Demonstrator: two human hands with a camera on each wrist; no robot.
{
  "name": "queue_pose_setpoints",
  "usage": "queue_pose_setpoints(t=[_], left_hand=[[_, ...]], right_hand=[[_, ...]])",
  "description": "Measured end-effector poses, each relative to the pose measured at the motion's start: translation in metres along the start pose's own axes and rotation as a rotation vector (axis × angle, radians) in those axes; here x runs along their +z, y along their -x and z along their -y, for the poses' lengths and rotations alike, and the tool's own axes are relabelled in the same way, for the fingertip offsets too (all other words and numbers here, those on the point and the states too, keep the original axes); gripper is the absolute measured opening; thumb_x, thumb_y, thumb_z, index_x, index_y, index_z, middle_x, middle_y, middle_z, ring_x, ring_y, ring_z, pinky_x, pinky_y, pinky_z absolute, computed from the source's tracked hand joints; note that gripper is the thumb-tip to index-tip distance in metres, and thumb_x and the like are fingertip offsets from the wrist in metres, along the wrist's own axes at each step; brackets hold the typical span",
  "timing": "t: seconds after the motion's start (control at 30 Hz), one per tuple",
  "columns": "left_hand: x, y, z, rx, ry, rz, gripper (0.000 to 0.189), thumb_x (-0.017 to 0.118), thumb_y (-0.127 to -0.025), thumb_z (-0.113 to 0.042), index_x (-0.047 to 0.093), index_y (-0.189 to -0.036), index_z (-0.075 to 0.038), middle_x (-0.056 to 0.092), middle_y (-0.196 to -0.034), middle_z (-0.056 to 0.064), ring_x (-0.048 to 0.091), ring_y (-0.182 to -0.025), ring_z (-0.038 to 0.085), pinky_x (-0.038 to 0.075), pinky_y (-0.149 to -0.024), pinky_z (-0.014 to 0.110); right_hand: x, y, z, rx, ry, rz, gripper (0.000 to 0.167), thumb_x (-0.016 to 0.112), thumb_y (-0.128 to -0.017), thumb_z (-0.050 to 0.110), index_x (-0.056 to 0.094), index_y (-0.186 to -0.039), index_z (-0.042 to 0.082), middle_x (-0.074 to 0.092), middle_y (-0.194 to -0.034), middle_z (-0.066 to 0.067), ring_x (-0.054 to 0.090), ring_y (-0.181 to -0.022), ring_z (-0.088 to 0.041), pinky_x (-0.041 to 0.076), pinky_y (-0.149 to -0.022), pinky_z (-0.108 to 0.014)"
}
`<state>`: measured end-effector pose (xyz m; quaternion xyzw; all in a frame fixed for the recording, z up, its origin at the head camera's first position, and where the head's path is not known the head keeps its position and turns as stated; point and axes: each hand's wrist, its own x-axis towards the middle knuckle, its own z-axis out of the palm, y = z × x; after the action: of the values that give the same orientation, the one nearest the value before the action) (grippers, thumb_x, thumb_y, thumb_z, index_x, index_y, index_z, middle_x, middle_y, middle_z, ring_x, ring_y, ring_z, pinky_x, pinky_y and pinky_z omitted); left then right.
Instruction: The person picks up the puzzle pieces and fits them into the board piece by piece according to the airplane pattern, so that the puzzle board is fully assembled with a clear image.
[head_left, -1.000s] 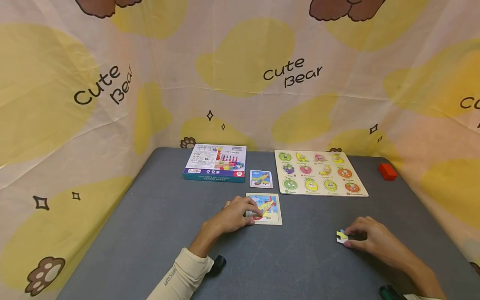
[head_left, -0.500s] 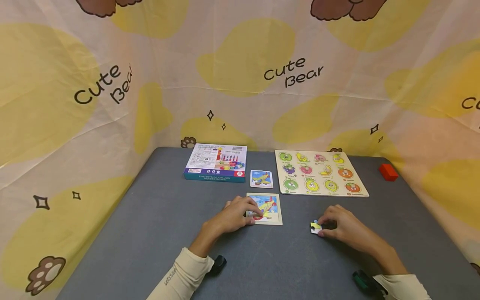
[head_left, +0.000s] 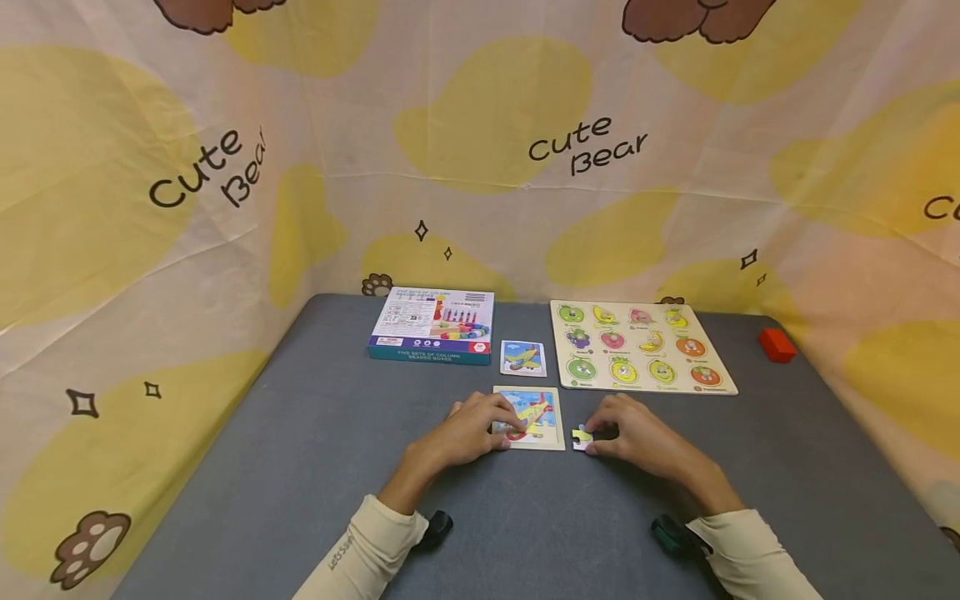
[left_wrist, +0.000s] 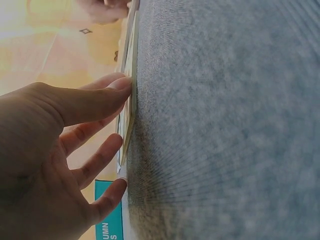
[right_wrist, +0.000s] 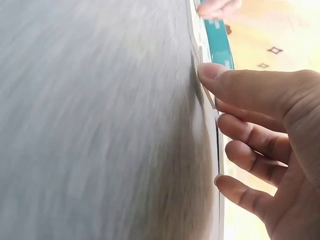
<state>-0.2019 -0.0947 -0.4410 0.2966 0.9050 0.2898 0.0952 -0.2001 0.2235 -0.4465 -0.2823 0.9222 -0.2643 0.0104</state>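
A framed airplane jigsaw puzzle [head_left: 553,425] lies flat on the grey table. My left hand [head_left: 467,429] holds its left side, with the thumb at the near edge and the index finger reaching over the picture. That hand covers the puzzle's left part. Just right of the frame, my right hand [head_left: 637,433] pinches a small yellow and white jigsaw piece [head_left: 579,439] between thumb and fingers. A narrow gap separates piece and frame. In the right wrist view the piece [right_wrist: 209,97] appears edge-on, tilted, under the thumb.
Behind the puzzle lies a small airplane picture card [head_left: 522,358]. A toy box [head_left: 431,327] sits at the back left, and a fruit board [head_left: 641,346] at the back right. Farther right is a red block [head_left: 776,344]. A printed cloth [head_left: 480,167] surrounds the table.
My right hand has moved left across the table with the jigsaw piece, from far right to beside the puzzle frame. The left hand has stayed in place on the puzzle.
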Motion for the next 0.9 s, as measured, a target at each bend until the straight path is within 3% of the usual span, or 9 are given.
queue_pose_setpoints(t=[0.53, 0.73, 0.9], left_hand=[[-0.001, -0.001, -0.002, -0.015, -0.012, 0.013, 0.025, 0.077, -0.098, -0.015, 0.082, -0.121, -0.022, 0.067, -0.128, -0.003, 0.053, -0.121, 0.025, 0.036, -0.093, 0.049], [-0.001, -0.001, -0.001, -0.02, -0.002, 0.014, 0.024, 0.076, -0.099, -0.016, 0.082, -0.121, -0.023, 0.067, -0.129, -0.003, 0.052, -0.121, 0.024, 0.035, -0.093, 0.048], [0.0, -0.001, 0.0, -0.02, 0.002, 0.012, 0.023, 0.076, -0.099, -0.017, 0.082, -0.121, -0.022, 0.067, -0.128, -0.003, 0.051, -0.122, 0.023, 0.035, -0.093, 0.048]], right_hand=[[0.019, -0.035, 0.021, -0.103, -0.031, 0.007, 0.015, 0.089, -0.087, 0.026, 0.082, -0.095, 0.017, 0.068, -0.094, 0.01, 0.06, -0.095, -0.011, 0.05, -0.088, -0.039], [0.02, -0.039, 0.023, -0.091, -0.04, 0.022, 0.016, 0.089, -0.087, 0.026, 0.082, -0.096, 0.016, 0.069, -0.095, 0.009, 0.061, -0.095, -0.011, 0.05, -0.088, -0.038], [0.02, -0.038, 0.024, -0.068, -0.088, 0.019, 0.022, 0.089, -0.087, 0.024, 0.08, -0.104, 0.012, 0.069, -0.094, 0.006, 0.061, -0.089, -0.011, 0.05, -0.081, -0.032]])
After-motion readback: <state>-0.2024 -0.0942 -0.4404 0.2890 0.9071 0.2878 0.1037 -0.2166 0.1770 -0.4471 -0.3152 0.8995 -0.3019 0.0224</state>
